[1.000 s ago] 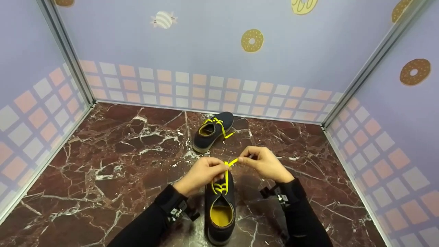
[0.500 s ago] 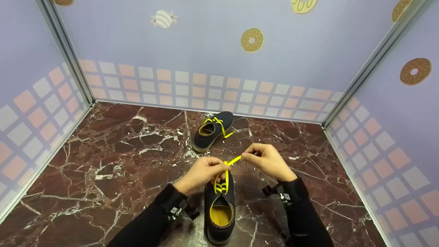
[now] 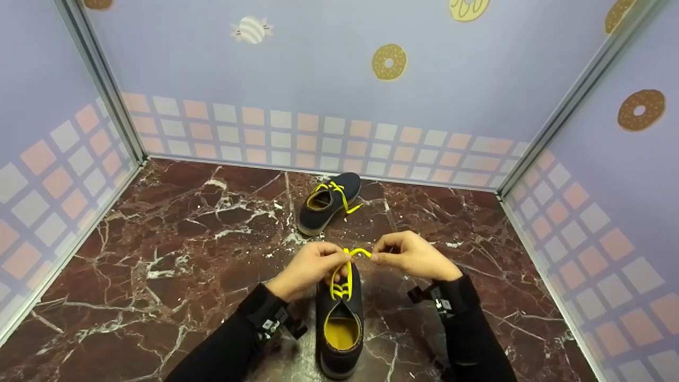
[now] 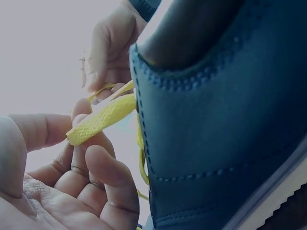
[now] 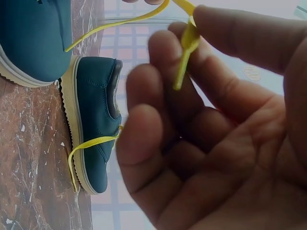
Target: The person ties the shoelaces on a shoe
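A dark blue shoe (image 3: 357, 297) with a yellow insole stands on the floor between the arms, toe pointing away. From its eyelets, yellow shoelace (image 3: 360, 251) rises to both hands above the toe. My left hand (image 3: 310, 268) pinches the lace between thumb and index finger; in the left wrist view a flat band of shoelace (image 4: 103, 117) passes through that grip beside the shoe. To its right, my right hand (image 3: 416, 257) pinches the other stretch near its end, the lace tip (image 5: 181, 74) hanging below the thumb in the right wrist view. Slack lace arches between the hands.
A matching shoe (image 3: 347, 185) lies farther off near the back wall, its yellow lace (image 3: 350, 208) trailing onto the floor on the right. Marbled red-brown floor (image 3: 212, 265) surrounds both shoes. Patterned panels (image 3: 318, 69) enclose the back and sides.
My right hand first drew the lace up and right, pulling it straight, then dipped slightly, so the lace now arches slack. My left hand has barely shifted.
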The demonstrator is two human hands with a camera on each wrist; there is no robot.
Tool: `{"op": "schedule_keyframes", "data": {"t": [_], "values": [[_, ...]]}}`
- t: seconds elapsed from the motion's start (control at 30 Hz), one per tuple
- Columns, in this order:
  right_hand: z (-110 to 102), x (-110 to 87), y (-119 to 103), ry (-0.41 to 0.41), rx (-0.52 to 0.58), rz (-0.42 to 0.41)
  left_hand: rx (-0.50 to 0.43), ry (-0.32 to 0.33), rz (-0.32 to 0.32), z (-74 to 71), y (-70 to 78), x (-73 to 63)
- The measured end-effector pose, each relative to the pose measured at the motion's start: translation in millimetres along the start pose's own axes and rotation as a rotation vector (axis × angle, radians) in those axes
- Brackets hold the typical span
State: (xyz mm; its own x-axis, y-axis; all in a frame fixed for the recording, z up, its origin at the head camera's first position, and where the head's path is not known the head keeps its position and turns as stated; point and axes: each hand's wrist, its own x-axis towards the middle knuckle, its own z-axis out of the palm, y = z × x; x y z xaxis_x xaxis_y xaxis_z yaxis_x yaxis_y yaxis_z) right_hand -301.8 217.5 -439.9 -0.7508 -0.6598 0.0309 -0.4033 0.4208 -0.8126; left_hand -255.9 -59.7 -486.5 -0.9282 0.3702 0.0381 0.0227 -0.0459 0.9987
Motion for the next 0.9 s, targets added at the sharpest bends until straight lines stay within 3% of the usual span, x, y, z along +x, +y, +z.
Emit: {"op": "schedule_keyframes", "data": {"t": [0.3, 0.53, 0.9], "values": [[1.0, 1.2, 0.9, -0.012, -0.058, -0.064, -0.061, 0.001, 0.004, 0.6, 0.7, -0.9], [3.9, 0.0, -2.1, -0.056, 0.032, -0.003, -0.056, 0.02, 0.004, 2.3, -0.1, -0.5], [8.2, 2.1, -1.7, -0.079, 0.111, -0.037, -0.004, 0.02, 0.017, 0.4, -1.9, 1.1]]}}
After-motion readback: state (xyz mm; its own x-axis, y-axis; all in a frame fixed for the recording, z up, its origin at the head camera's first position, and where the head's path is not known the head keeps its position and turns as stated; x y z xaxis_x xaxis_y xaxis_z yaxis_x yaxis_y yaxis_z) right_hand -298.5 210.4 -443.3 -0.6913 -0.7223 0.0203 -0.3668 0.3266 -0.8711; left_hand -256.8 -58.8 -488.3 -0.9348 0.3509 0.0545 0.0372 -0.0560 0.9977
